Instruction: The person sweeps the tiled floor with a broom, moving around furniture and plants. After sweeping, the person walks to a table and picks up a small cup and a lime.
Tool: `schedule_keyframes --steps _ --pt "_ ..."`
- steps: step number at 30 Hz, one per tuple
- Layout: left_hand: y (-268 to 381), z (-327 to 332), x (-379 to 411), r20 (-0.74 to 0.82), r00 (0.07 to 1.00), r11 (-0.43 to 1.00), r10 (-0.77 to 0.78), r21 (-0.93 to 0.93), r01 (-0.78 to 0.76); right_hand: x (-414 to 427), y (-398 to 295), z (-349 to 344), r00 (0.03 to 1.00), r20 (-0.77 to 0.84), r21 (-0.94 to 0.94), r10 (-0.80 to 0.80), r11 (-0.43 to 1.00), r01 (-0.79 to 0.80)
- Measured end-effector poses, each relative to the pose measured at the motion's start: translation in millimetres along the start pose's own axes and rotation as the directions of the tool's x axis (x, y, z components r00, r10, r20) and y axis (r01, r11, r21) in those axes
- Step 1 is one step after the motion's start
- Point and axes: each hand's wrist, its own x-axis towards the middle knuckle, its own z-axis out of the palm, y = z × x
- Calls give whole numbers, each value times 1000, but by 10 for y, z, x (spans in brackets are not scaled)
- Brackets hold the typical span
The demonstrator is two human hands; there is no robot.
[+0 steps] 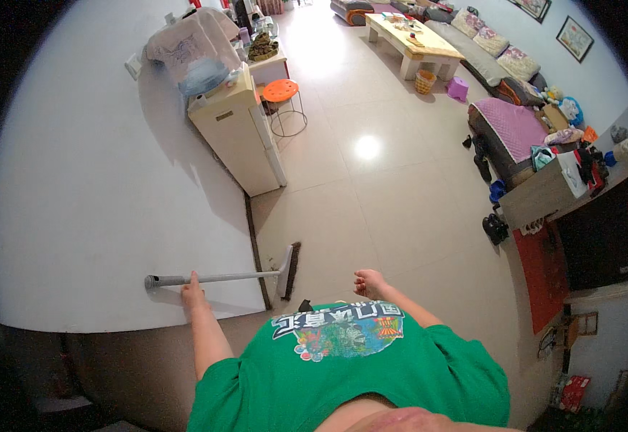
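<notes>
A broom with a grey handle leans along the white wall at the left, its dark bristles on the tiled floor near the wall's foot. My left hand is at the upper part of the handle, one finger extended across it; whether the fingers close around it cannot be told. My right hand is in front of the green T-shirt, with its fingers curled and nothing visible in them, above the floor tiles.
Ahead on the left stand a cream refrigerator and an orange-topped stool. A low table, a woven basket, a purple stool and a long sofa are farther off. Black shoes lie beside a cabinet at right.
</notes>
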Motion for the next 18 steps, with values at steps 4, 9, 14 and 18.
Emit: schedule_keyframes --steps 4,9,14,18 --pt "241 20 56 57 984 965 167 -213 -151 128 102 -133 1000 -9 13 6 1000 -5" --pt "711 -50 -35 145 965 972 218 -126 -201 -86 -26 -5 998 -55 -12 -28 1000 27" --pt "711 -97 175 -14 991 989 129 77 -128 -108 -82 72 1000 -17 1 -23 1000 23" --pt "407 -170 325 3 992 976 129 179 -127 -25 -11 2 999 27 31 -43 999 42"
